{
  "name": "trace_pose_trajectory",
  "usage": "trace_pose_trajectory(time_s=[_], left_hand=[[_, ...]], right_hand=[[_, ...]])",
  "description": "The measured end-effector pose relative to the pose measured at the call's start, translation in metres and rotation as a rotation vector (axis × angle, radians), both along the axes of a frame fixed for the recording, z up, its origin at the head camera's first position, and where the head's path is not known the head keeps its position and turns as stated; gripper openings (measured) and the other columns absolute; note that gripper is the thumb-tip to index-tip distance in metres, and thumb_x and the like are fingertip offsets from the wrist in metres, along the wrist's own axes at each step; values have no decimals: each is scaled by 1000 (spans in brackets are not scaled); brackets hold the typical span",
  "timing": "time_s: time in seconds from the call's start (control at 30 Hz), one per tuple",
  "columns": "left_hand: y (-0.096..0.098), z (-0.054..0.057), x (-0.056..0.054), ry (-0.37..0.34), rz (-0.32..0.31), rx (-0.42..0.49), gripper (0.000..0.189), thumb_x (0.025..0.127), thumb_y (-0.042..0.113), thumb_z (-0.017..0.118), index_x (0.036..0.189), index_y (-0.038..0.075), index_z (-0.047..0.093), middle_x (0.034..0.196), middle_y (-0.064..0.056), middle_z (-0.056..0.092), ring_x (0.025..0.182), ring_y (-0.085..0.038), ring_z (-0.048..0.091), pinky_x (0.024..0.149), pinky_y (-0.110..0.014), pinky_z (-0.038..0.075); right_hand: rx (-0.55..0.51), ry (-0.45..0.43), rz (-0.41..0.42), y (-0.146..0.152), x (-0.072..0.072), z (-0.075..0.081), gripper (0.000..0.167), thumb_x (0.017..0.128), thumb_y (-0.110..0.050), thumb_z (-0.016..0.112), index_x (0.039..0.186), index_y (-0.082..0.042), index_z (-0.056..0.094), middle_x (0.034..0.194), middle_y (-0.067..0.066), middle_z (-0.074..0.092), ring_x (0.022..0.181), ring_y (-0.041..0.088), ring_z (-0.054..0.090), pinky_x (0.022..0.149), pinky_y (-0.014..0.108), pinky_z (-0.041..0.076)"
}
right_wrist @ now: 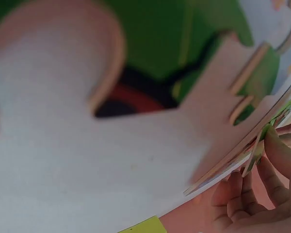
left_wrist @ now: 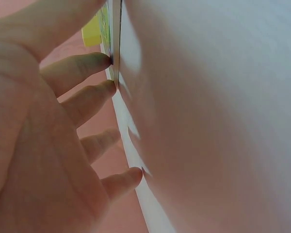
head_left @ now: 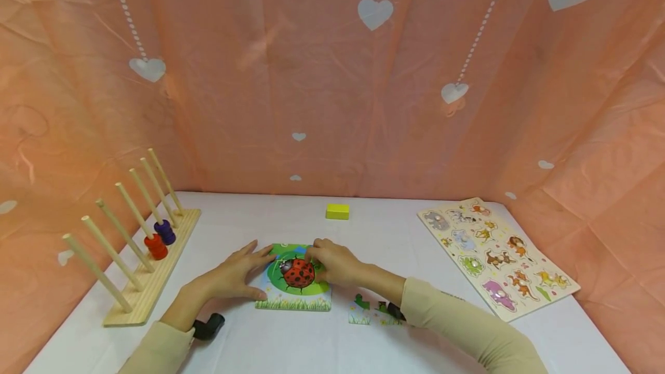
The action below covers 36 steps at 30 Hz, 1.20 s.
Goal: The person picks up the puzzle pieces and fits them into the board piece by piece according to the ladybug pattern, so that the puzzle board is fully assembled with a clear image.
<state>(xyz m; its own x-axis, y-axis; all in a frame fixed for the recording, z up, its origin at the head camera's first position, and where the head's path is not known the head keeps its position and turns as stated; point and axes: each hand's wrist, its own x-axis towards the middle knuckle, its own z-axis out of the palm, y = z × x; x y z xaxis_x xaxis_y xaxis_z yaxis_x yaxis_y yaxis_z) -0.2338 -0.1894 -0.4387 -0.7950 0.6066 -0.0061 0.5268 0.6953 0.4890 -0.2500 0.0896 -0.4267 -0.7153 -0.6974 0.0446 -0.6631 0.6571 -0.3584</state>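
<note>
A ladybug jigsaw puzzle [head_left: 298, 274] lies flat on the white table between the two hands. My left hand [head_left: 236, 273] is spread at its left side, with thumb and fingertips touching its edge; the left wrist view shows the fingers [left_wrist: 89, 99] along that thin edge. At the puzzle's right side, my right hand [head_left: 337, 263] pinches a thin, green-faced puzzle piece [right_wrist: 254, 151], tilted up from the board in the right wrist view. Other puzzle pieces [head_left: 359, 311] lie below the right forearm, partly hidden by it; they appear large and blurred in the right wrist view.
A wooden peg stand [head_left: 140, 290] with red rings [head_left: 156, 247] and purple rings [head_left: 165, 232] stands at the left. A yellow block [head_left: 337, 212] lies behind the puzzle. An animal peg board [head_left: 499, 258] lies at the right. Behind the table hangs a pink curtain [head_left: 332, 103].
</note>
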Motion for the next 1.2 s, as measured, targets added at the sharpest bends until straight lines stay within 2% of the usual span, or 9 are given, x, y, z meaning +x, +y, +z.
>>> trace_pose_trajectory(time_s=[0.37, 0.97, 1.2], left_hand=[[-1, -4, -1, 10, -7, 2, 88, 74, 41, 86, 142, -2, 52, 154, -24, 37, 142, -58, 16, 105, -77, 20], [-1, -3, -2, 17, -13, 2, 88, 73, 41, 87, 142, -2, 52, 154, -23, 38, 142, -58, 16, 105, -77, 20], [0, -2, -2, 13, -12, 0, 88, 73, 41, 86, 142, -2, 52, 154, -23, 38, 142, -58, 16, 105, -76, 20]], right_hand=[[-12, 6, -5, 0, 2, -3, 34, 79, -15, 85, 111, -11, 74, 91, 0, 57, 84, 10, 51, 70, 21, 42], [1, -4, -24, 1, 1, -3, 31, 80, -17, 84, 108, -10, 72, 86, -3, 56, 79, 9, 48, 67, 22, 42], [10, 3, -18, 2, 1, -2, 31, 83, -19, 82, 111, -10, 71, 86, -2, 56, 79, 9, 47, 67, 22, 41]])
